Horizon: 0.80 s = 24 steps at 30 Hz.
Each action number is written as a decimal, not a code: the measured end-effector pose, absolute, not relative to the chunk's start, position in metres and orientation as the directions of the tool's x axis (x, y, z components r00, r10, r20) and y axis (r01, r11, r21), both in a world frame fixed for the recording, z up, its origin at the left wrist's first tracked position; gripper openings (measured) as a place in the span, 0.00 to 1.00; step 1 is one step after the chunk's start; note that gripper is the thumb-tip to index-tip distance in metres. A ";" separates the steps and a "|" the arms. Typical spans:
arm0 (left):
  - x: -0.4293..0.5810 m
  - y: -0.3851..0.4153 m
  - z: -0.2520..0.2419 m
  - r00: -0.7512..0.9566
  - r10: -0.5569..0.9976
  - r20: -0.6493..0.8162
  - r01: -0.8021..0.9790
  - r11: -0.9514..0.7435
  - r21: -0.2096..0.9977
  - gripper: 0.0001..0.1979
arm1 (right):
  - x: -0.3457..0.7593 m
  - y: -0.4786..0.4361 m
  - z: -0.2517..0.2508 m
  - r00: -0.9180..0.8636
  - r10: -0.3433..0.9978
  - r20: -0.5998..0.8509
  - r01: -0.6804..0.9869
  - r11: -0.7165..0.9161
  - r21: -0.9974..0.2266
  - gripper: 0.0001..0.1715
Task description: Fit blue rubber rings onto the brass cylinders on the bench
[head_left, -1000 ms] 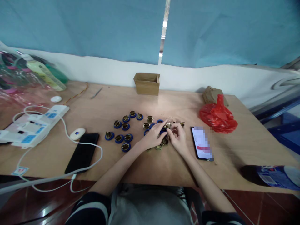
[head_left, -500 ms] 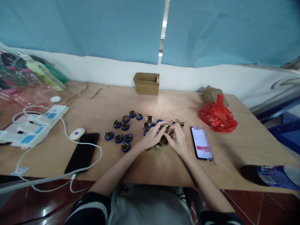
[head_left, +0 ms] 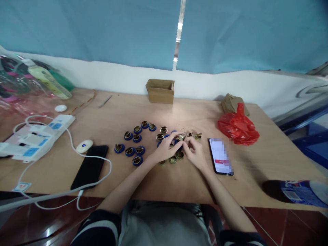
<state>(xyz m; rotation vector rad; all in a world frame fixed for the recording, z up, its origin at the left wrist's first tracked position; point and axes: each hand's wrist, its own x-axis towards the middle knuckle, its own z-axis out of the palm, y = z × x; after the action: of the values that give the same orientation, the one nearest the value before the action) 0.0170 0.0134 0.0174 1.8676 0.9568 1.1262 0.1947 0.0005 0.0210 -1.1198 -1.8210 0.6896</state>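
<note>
My left hand (head_left: 166,147) is closed, thumb and fingers pinching a small gold-coloured metal piece (head_left: 181,136) above the table. My right hand (head_left: 196,154) meets it from the other side, its fingertips closed on the same piece, which they partly hide. Below and around both hands lie more round gold-coloured pieces, among them one near my wrists (head_left: 172,160) and one to the right (head_left: 197,136). To the left stand several gold pieces seated in blue rings, such as this blue-ringed piece (head_left: 137,160).
An open cardboard box (head_left: 161,95) stands at the back. On the right are a lit phone (head_left: 219,157), a red plastic bag (head_left: 238,128) and a lying bottle (head_left: 294,192). On the left lie a black phone (head_left: 89,167), a white power strip (head_left: 43,136) and cables.
My right hand has turned slightly and its fingers have shifted around the metal piece, uncovering more pieces to its right. My left hand stays almost in place.
</note>
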 end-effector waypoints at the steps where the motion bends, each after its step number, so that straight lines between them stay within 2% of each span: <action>1: 0.017 0.013 0.017 0.347 0.859 0.377 0.220 -0.465 0.858 0.18 | 0.195 0.001 0.020 -0.210 0.903 0.374 0.405 0.429 -0.808 0.09; 5: 0.017 0.015 0.013 0.395 0.812 0.429 0.218 -0.537 0.815 0.19 | 0.198 0.004 0.016 -0.205 0.920 0.334 0.383 0.390 -0.838 0.11; 10: 0.019 0.015 0.010 0.424 0.806 0.414 0.227 -0.537 0.812 0.19 | 0.197 0.003 0.013 -0.180 0.931 0.318 0.395 0.365 -0.843 0.14; 13: 0.018 0.016 0.011 0.397 0.820 0.412 0.225 -0.522 0.823 0.18 | 0.194 0.002 0.014 -0.163 0.953 0.256 0.265 0.292 -0.919 0.18; 16: 0.013 0.020 0.011 0.283 0.867 0.410 0.225 -0.476 0.850 0.16 | 0.195 0.003 0.017 -0.070 0.972 0.226 0.136 0.234 -0.963 0.20; 18: 0.009 0.025 0.009 0.194 0.897 0.397 0.225 -0.434 0.872 0.16 | 0.200 0.007 0.020 0.036 0.966 0.257 0.185 0.246 -0.951 0.19; 20: 0.006 0.028 0.007 0.129 0.915 0.381 0.208 -0.401 0.892 0.17 | 0.209 0.013 0.021 0.108 0.947 0.303 0.326 0.254 -0.911 0.17; 24: 0.004 0.029 0.007 0.077 0.922 0.379 0.217 -0.386 0.897 0.17 | 0.231 0.026 0.015 0.056 0.959 0.277 0.586 0.193 -0.787 0.18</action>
<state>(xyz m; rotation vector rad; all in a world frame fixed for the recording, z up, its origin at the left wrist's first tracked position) 0.0040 0.0291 0.0074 1.6935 1.1400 1.3526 0.2309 0.0263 0.0149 -1.4920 -1.6294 0.5609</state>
